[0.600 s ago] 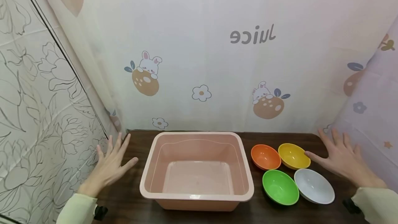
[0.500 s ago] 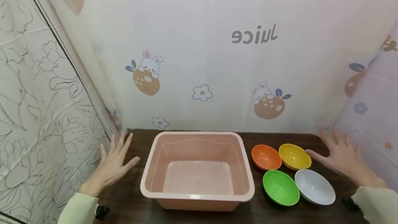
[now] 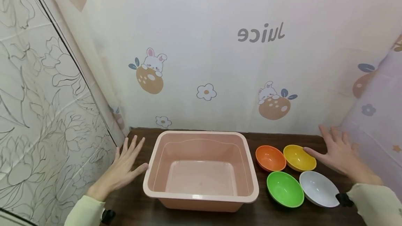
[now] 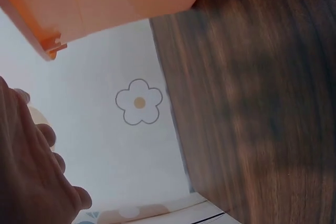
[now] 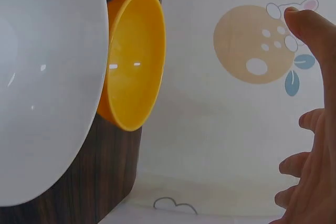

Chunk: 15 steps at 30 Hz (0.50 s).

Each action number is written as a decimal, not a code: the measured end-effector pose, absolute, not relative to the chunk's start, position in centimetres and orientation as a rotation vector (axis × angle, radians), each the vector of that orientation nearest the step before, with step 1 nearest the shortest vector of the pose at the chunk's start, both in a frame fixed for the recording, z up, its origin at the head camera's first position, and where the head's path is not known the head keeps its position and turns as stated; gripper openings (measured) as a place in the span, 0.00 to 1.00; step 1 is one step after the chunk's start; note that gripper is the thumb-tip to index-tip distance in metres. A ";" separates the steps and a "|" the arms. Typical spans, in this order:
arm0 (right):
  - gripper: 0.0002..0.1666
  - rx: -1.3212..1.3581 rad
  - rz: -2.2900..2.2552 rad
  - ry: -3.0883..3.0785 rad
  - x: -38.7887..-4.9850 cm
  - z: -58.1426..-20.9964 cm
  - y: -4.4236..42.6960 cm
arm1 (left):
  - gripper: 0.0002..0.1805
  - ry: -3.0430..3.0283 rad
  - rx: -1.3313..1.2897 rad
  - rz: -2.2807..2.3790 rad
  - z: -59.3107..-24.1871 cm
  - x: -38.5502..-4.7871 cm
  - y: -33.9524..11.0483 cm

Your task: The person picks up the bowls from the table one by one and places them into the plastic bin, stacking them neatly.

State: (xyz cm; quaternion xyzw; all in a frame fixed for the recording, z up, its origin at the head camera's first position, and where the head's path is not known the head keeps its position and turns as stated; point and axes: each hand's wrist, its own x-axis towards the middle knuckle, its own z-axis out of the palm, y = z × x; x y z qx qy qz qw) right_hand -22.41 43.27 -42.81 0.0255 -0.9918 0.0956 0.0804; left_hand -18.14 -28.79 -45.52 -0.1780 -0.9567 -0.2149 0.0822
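A pink rectangular basin [image 3: 201,177] stands on the dark wooden table. To its right sit an orange bowl [image 3: 270,158], a yellow bowl [image 3: 299,158], a green bowl [image 3: 285,189] and a white bowl [image 3: 318,188], all upright. My left hand [image 3: 120,170], fingers spread, is at the basin's left side, its thumb tip near the rim; it holds nothing. With fingers spread, my right hand [image 3: 342,154] hovers right of the bowls, its thumb overlapping the yellow bowl in the head view. The right wrist view shows that hand [image 5: 315,129] apart from the yellow bowl [image 5: 136,61].
A patterned curtain [image 3: 201,58] hangs behind the table [image 3: 132,212], with another sheet [image 3: 47,121] along the left and a pinkish one [image 3: 377,128] at the right. Bare wood shows left of the basin.
My left hand has moved right, closer to the basin. My right hand has shifted left toward the bowls. The head view has shifted slightly; basin and bowls keep their arrangement.
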 end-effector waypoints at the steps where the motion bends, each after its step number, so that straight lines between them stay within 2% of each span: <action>1: 0.68 0.081 0.294 -2.967 -22.4 -42.8 43.2 | 0.48 -2.855 -0.543 -0.639 -45.5 -18.2 -28.7; 15: 0.69 0.142 0.268 -2.955 -23.1 -42.6 41.6 | 0.41 -2.780 -0.785 -0.628 -45.3 -17.9 -27.7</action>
